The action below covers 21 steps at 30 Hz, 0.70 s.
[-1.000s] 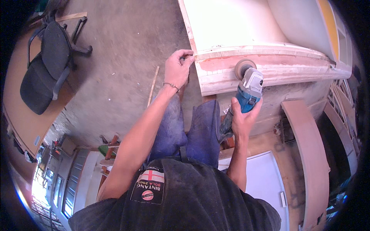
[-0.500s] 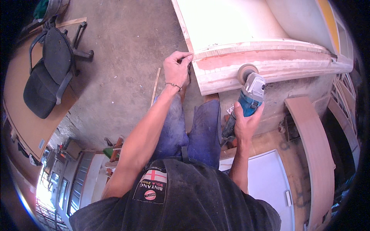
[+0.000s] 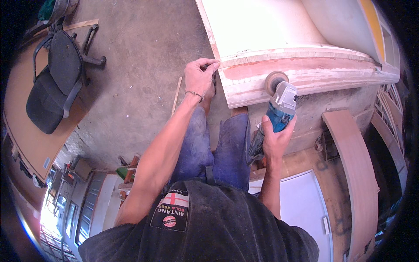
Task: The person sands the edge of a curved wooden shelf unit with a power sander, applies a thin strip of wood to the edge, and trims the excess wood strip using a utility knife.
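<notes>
My right hand grips a blue and silver angle grinder, whose round sanding disc is against the curved wooden edge of a large pale panel. That edge has reddish patches along its strips. My left hand is closed at the left corner of the edge, its thumb and fingertips pinched on the wood. My legs, in dusty blue trousers, are below the panel's edge.
A black office chair lies against a brown board on the left. Curved plywood boards lean at the right. A white door panel is behind me. A thin stick lies on the concrete floor.
The grinder has shifted slightly right, then back left a little along the wooden edge. The view has moved slightly; my left hand stays at the corner.
</notes>
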Each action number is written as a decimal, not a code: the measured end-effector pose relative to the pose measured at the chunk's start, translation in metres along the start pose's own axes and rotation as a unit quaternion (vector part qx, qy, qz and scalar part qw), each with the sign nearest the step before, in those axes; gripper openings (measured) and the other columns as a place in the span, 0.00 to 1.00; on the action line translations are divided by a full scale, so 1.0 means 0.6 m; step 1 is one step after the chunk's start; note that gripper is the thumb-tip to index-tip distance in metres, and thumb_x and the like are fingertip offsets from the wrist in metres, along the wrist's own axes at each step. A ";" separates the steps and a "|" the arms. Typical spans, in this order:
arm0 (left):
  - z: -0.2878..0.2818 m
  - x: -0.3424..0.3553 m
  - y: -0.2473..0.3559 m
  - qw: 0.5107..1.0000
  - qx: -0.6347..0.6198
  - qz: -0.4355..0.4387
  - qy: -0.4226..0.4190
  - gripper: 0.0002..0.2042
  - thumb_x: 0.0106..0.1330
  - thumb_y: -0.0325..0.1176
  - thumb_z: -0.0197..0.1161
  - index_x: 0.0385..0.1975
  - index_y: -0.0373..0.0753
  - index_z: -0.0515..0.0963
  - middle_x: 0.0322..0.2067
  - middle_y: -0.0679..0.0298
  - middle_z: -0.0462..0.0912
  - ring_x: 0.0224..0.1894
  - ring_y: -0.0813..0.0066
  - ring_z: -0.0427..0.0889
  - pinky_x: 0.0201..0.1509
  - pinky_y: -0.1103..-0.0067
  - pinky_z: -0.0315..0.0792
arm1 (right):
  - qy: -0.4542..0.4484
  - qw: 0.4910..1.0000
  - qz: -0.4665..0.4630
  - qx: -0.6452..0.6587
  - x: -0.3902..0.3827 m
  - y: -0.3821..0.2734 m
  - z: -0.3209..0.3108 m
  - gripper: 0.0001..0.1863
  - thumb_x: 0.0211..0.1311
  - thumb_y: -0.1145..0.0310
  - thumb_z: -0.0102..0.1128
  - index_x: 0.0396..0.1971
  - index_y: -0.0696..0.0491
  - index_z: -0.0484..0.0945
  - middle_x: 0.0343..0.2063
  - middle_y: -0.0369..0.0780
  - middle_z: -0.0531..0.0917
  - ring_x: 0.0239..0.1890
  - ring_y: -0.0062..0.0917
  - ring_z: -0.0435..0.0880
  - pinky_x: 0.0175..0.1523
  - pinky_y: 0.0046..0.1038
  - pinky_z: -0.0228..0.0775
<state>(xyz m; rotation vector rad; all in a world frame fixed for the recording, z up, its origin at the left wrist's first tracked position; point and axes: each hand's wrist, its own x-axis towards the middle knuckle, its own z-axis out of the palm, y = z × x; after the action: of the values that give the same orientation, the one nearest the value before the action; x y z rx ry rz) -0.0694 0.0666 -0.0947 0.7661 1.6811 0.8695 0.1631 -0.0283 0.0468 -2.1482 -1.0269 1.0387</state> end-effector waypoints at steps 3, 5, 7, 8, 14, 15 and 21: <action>-0.007 0.008 0.000 1.000 0.010 0.009 -0.011 0.06 0.60 0.26 0.72 0.35 0.34 0.90 0.27 0.62 0.89 0.27 0.81 0.81 0.33 0.80 0.75 | 0.002 0.998 0.022 0.062 -0.006 0.006 0.001 0.46 0.59 0.61 0.75 0.71 0.65 0.59 0.61 0.51 0.73 0.62 0.35 0.73 0.68 0.35 0.63; -0.013 0.019 0.005 0.999 0.014 0.028 -0.023 0.07 0.59 0.27 0.72 0.35 0.34 0.90 0.26 0.62 0.89 0.27 0.80 0.82 0.34 0.80 0.75 | 0.008 0.992 0.039 0.120 -0.007 0.019 0.000 0.44 0.60 0.63 0.74 0.70 0.64 0.60 0.60 0.49 0.74 0.60 0.32 0.74 0.66 0.34 0.65; -0.013 0.029 0.014 0.996 0.053 0.032 -0.066 0.07 0.60 0.28 0.72 0.35 0.33 0.89 0.26 0.61 0.89 0.27 0.80 0.83 0.34 0.79 0.76 | -0.002 0.985 0.058 0.163 -0.015 0.047 -0.015 0.32 0.72 0.52 0.62 0.64 0.60 0.69 0.50 0.46 0.81 0.49 0.31 0.82 0.58 0.33 0.74; -0.010 0.031 0.018 0.995 0.057 0.040 -0.077 0.07 0.60 0.28 0.72 0.35 0.33 0.89 0.26 0.61 0.89 0.27 0.80 0.83 0.34 0.79 0.76 | 0.010 0.984 0.058 0.170 -0.019 0.054 -0.025 0.32 0.72 0.52 0.62 0.64 0.60 0.69 0.50 0.46 0.81 0.49 0.31 0.82 0.58 0.33 0.74; 0.007 0.047 0.048 0.985 0.145 0.047 -0.084 0.09 0.62 0.32 0.72 0.35 0.31 0.88 0.25 0.62 0.87 0.27 0.79 0.84 0.32 0.80 0.78 | -0.009 0.826 0.198 0.527 -0.047 0.078 -0.049 0.39 0.78 0.33 0.30 0.54 0.57 0.75 0.35 0.44 0.85 0.32 0.34 0.87 0.40 0.36 0.82; -0.006 0.060 0.050 0.984 0.144 0.041 -0.096 0.10 0.63 0.32 0.72 0.36 0.30 0.88 0.25 0.62 0.87 0.27 0.79 0.85 0.32 0.80 0.78 | 0.020 0.814 0.212 0.541 -0.058 0.082 -0.036 0.39 0.78 0.33 0.30 0.54 0.57 0.75 0.35 0.44 0.85 0.32 0.34 0.87 0.40 0.36 0.82; -0.042 0.163 0.043 0.976 0.171 -0.001 -0.137 0.12 0.69 0.33 0.70 0.43 0.30 0.84 0.32 0.61 0.86 0.30 0.74 0.85 0.32 0.79 0.80 | 0.072 0.764 0.215 0.604 -0.091 0.137 0.004 0.42 0.78 0.33 0.29 0.58 0.60 0.73 0.40 0.47 0.85 0.36 0.34 0.88 0.43 0.37 0.83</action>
<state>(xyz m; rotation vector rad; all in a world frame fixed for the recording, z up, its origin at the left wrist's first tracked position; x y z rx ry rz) -0.1164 0.1568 -0.1169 1.0645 1.5982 0.4493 0.1711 -0.1189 0.0084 -1.2715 0.3025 1.2005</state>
